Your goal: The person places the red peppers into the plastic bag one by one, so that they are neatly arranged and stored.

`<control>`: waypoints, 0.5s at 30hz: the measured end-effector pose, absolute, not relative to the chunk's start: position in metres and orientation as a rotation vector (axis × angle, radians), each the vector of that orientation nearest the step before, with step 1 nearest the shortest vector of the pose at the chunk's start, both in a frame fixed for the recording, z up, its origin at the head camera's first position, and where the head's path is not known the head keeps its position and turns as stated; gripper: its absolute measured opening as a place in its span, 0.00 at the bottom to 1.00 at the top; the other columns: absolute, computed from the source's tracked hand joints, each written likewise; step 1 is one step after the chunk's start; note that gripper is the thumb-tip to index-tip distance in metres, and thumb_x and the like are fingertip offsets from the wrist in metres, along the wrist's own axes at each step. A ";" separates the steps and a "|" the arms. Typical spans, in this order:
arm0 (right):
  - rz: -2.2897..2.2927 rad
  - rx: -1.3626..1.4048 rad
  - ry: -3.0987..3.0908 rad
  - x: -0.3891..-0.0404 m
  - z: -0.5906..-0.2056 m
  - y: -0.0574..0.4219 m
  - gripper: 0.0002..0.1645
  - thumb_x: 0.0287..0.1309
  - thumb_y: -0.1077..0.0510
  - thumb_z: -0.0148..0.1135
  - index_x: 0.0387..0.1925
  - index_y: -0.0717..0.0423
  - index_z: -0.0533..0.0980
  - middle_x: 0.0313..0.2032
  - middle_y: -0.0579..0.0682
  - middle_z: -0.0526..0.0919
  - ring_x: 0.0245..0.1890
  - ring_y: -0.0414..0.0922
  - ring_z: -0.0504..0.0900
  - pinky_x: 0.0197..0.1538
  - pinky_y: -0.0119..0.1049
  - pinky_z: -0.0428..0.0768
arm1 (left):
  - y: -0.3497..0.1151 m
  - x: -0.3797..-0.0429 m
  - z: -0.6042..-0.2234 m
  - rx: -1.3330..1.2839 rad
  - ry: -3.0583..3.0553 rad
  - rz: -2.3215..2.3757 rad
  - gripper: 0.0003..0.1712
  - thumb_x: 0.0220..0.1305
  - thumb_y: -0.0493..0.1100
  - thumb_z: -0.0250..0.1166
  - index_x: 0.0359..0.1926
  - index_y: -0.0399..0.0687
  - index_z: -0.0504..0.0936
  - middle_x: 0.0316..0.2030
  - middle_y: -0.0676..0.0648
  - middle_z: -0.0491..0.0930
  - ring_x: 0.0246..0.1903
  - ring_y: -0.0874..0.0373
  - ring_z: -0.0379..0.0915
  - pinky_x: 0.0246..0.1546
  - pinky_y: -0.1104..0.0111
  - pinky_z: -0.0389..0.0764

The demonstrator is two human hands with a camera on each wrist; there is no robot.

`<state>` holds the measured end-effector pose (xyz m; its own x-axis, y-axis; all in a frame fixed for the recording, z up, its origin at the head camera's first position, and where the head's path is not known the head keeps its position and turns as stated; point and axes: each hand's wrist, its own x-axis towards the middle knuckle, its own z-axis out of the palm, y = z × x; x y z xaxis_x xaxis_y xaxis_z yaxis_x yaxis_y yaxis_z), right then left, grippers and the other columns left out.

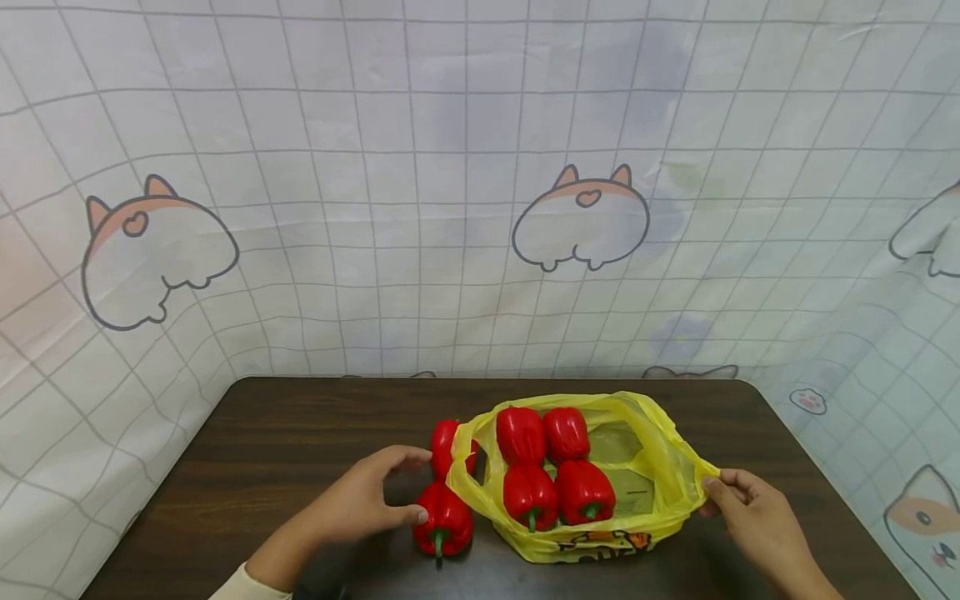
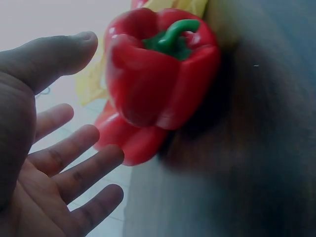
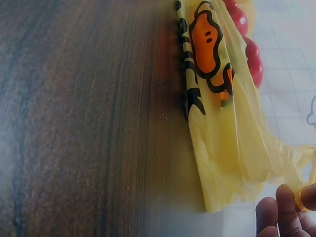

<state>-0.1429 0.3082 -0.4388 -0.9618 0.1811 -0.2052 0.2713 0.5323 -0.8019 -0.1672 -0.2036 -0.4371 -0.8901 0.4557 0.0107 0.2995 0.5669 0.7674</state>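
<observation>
A yellow plastic bag (image 1: 525, 546) lies with its mouth spread wide, and several red bell peppers (image 1: 522, 435) sit inside its left half. Thumb and fingers of my right hand (image 1: 757, 518) pinch the bag's right edge; the right wrist view shows the gathered film between them. Left of the bag are two more bell peppers, a front one (image 1: 444, 515) with its green stem toward me and a rear one (image 1: 442, 446) partly behind the bag's edge. My left hand (image 1: 375, 496) is beside these two, thumb and fingers spread apart, the thumb tip right at the front pepper.
The dark wood-grain table (image 1: 300, 433) carries everything. Behind it hangs a white grid-patterned cloth (image 1: 435, 250) with cartoon animal prints. A greenish flat surface with small print (image 1: 633, 492) shows inside the bag's right half.
</observation>
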 end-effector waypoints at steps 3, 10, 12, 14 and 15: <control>-1.423 0.398 2.664 -0.143 -0.440 0.309 0.37 0.75 0.36 0.51 0.61 0.67 0.71 0.37 0.50 0.87 0.40 0.49 0.81 0.36 0.41 0.81 | -0.205 -0.166 -0.442 0.639 2.608 1.209 0.42 0.56 0.57 0.78 0.67 0.46 0.74 0.62 0.44 0.77 0.61 0.44 0.73 0.62 0.43 0.72; -1.429 0.402 2.665 -0.143 -0.442 0.309 0.36 0.76 0.37 0.51 0.61 0.67 0.71 0.37 0.51 0.87 0.40 0.49 0.80 0.35 0.40 0.80 | -0.204 -0.165 -0.450 0.640 2.559 1.211 0.41 0.57 0.57 0.77 0.67 0.49 0.73 0.62 0.46 0.77 0.61 0.48 0.74 0.63 0.43 0.72; -1.433 0.403 2.667 -0.142 -0.442 0.308 0.35 0.75 0.38 0.51 0.60 0.67 0.71 0.37 0.51 0.87 0.39 0.49 0.80 0.35 0.39 0.80 | -0.204 -0.164 -0.451 0.637 2.546 1.218 0.41 0.57 0.56 0.78 0.67 0.49 0.73 0.62 0.47 0.77 0.61 0.48 0.74 0.63 0.43 0.71; -1.435 0.403 2.670 -0.142 -0.442 0.308 0.35 0.76 0.38 0.51 0.60 0.67 0.71 0.36 0.51 0.87 0.39 0.49 0.80 0.35 0.39 0.80 | -0.203 -0.164 -0.452 0.639 2.535 1.219 0.41 0.57 0.56 0.78 0.67 0.49 0.73 0.62 0.47 0.77 0.61 0.47 0.73 0.63 0.43 0.71; -1.434 0.401 2.672 -0.142 -0.442 0.308 0.35 0.76 0.39 0.51 0.60 0.67 0.71 0.36 0.51 0.87 0.39 0.49 0.81 0.35 0.39 0.80 | -0.203 -0.163 -0.453 0.640 2.531 1.217 0.41 0.57 0.56 0.78 0.67 0.49 0.73 0.62 0.47 0.77 0.61 0.47 0.73 0.64 0.42 0.70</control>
<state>-0.1418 0.3080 -0.4422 -0.9622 0.1902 -0.1947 0.2674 0.5270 -0.8067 -0.1633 -0.2029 -0.4530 -0.8692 0.4927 -0.0422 0.2747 0.5521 0.7872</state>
